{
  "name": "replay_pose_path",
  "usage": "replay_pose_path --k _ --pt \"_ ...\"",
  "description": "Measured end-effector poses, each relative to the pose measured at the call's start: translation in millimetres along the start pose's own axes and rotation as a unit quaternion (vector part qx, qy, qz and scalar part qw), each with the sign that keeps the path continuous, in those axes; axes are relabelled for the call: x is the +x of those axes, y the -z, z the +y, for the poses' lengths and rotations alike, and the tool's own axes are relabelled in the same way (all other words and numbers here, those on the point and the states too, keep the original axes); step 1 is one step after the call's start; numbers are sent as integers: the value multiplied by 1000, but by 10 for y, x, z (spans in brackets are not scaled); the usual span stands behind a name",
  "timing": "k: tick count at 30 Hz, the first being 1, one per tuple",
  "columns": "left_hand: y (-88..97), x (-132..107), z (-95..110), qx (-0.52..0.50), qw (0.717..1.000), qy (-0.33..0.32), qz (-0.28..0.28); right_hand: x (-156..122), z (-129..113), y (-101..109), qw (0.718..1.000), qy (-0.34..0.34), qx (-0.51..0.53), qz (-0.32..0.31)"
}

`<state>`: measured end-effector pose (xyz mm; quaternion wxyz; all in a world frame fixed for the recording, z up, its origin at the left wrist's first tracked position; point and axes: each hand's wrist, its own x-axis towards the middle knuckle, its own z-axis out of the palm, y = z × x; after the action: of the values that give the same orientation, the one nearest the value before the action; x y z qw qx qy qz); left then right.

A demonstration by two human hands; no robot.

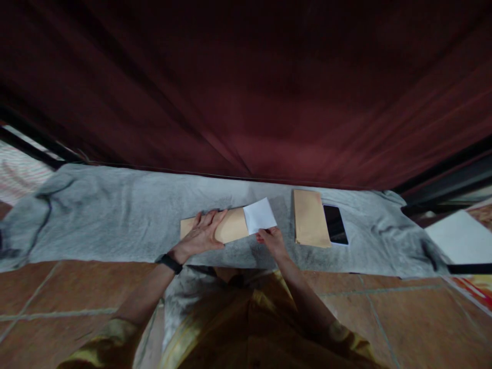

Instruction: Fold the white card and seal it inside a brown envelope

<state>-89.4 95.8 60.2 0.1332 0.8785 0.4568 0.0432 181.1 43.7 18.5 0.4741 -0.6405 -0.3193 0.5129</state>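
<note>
The right hand [273, 239] has thumb and fingertips pinched together on the near right corner of a white paper [260, 216]. That paper juts from the right end of the brown envelope [235, 224]; whether any of it runs inside is hidden. The left hand [203, 236] lies spread across the envelope's left part, fingers toward its far edge and thumb toward its near one, with the left end showing past the hand. Right of the envelope, beyond the paper and a strip of bare gray cloth [115, 215], lies a brown paper stack [312, 219], with a phone [335, 224] just beside its right edge. The cloth stretches widest to the envelope's left, with narrower margins in front of and behind it. Beyond the cloth's far edge hangs a dark red curtain [246, 113].
</note>
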Motion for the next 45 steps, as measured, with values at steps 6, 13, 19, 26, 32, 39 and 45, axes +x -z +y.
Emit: replay_pose_path --k 6,13,19,26,32,39,45 --pt "34 -17 25 28 1000 -7 -2 -37 -64 159 996 -12 85 1" --pt "181 42 218 98 994 -44 -7 124 0 569 995 14 47 86" --pt "234 103 340 129 990 -60 3 123 121 609 996 35 -70 53" --pt "213 91 361 121 991 -61 9 74 83 407 993 52 -107 -12" --pt "197 82 347 116 991 -66 12 40 -2 167 991 57 -116 -33" --pt "204 113 212 49 997 -42 -30 118 -103 93 988 39 -131 -64" --pt "-51 7 -33 -34 993 75 79 169 -81 72 982 54 -173 -46"
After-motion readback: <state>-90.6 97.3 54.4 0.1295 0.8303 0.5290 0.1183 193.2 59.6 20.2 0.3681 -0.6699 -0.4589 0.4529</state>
